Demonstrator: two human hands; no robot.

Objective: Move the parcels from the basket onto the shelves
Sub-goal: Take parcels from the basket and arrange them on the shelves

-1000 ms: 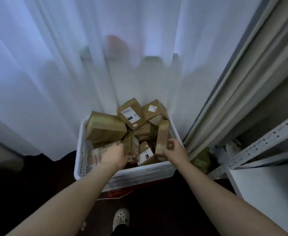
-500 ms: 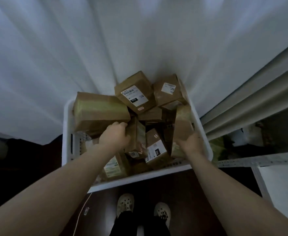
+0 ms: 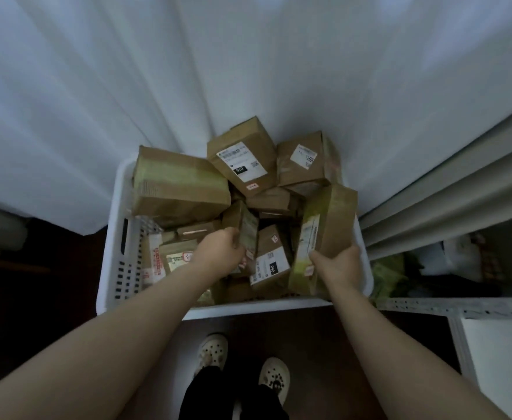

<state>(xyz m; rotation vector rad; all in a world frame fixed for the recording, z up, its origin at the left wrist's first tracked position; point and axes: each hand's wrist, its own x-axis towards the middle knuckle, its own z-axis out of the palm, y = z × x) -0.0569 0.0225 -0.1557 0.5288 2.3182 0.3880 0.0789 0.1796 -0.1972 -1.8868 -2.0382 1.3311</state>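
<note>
The left hand (image 3: 221, 250) is reaching into the white basket (image 3: 114, 262) and curling its fingers around a narrow upright parcel (image 3: 244, 228) near the middle of the pile. The right hand (image 3: 338, 265) is gripping the near end of a long taped parcel (image 3: 324, 234) that is standing tilted against the basket's 3 o'clock wall, its far end pointing toward 12 o'clock. Between the two hands a small parcel with a black-and-white label (image 3: 271, 262) is lying tilted among the others.

Farther out, at 10 o'clock from the left hand, a large flat box with yellowish tape (image 3: 179, 186) is resting on top of the pile along the basket's left side. At 12 o'clock a box with a printed shipping label (image 3: 242, 156) is sitting highest, and just beside it at 1 o'clock a squarer box with a small white sticker (image 3: 304, 159) is leaning against the white curtain (image 3: 248, 56). Below the left wrist, at 8 o'clock, packets with red printing (image 3: 158, 259) are lying lower in the basket.

The basket is sitting on the dark floor (image 3: 36, 298), right before the person's pale perforated clogs (image 3: 214, 350). At 4 o'clock the white metal shelf frame (image 3: 460, 307) is showing at the picture's edge, with no parcel visible on it.
</note>
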